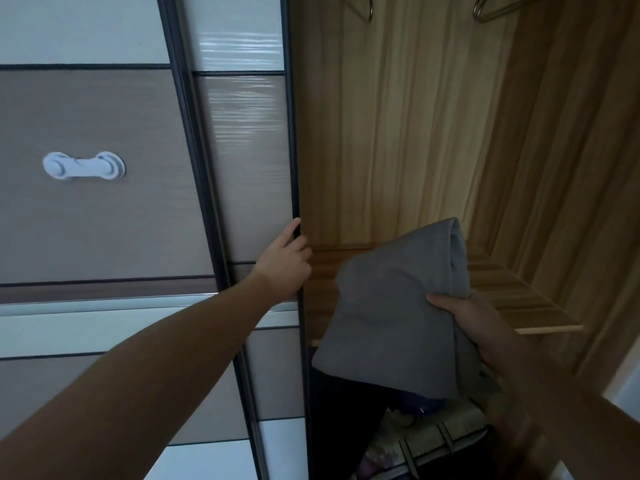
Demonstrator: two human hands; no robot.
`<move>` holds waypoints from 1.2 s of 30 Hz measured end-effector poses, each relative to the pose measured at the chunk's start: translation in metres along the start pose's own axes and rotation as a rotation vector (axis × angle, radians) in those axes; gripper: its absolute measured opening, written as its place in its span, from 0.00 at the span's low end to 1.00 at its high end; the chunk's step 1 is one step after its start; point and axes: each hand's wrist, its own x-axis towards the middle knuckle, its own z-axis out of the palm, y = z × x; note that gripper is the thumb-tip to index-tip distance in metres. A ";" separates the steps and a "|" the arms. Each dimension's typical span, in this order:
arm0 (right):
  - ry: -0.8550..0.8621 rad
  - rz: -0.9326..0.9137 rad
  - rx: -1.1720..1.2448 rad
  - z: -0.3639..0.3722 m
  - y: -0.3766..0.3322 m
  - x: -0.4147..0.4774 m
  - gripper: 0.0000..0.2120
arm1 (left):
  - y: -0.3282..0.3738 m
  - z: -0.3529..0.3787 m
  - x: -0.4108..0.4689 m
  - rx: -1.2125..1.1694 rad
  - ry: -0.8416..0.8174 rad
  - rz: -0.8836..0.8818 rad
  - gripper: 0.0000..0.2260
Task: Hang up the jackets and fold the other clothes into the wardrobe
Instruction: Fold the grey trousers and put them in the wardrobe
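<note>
Grey cloth fills the lower middle of the head view: a folded grey garment (391, 306), held up in front of the open wardrobe (398, 116). The right hand (474, 327) grips it at its right edge, the thumb laid on top of the fabric and the fingers hidden under the fold. The bundle hangs to the left of that hand, its upper corner raised over the wooden shelf (519, 299) and its lower edge drooping below the shelf's front lip. It does not appear to rest on the shelf, though the cloth hides any contact.

The left hand (284, 261) is well apart from the garment, to its left, at the dark edge strip of the sliding door (249, 168). Its forefinger points up along the strip while the other fingers bend round the door's edge, and the bare forearm stretches back to the lower left corner.

A white plastic latch (84, 165) sits on the brown panel further left. Two metal hangers (491, 8) show at the top of the wardrobe's striped wooden interior. Below the shelf it is dark, with a patterned fabric (433, 441) just under the garment
</note>
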 end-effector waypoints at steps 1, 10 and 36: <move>-0.006 0.003 0.000 0.003 0.000 0.000 0.20 | -0.001 0.001 -0.002 0.001 -0.004 -0.006 0.13; -0.058 -0.014 0.012 0.025 -0.004 0.003 0.15 | -0.014 0.013 -0.017 0.008 -0.048 -0.026 0.13; -0.099 -0.094 0.010 0.022 -0.036 -0.017 0.15 | 0.045 0.009 -0.013 -1.961 0.057 -0.758 0.29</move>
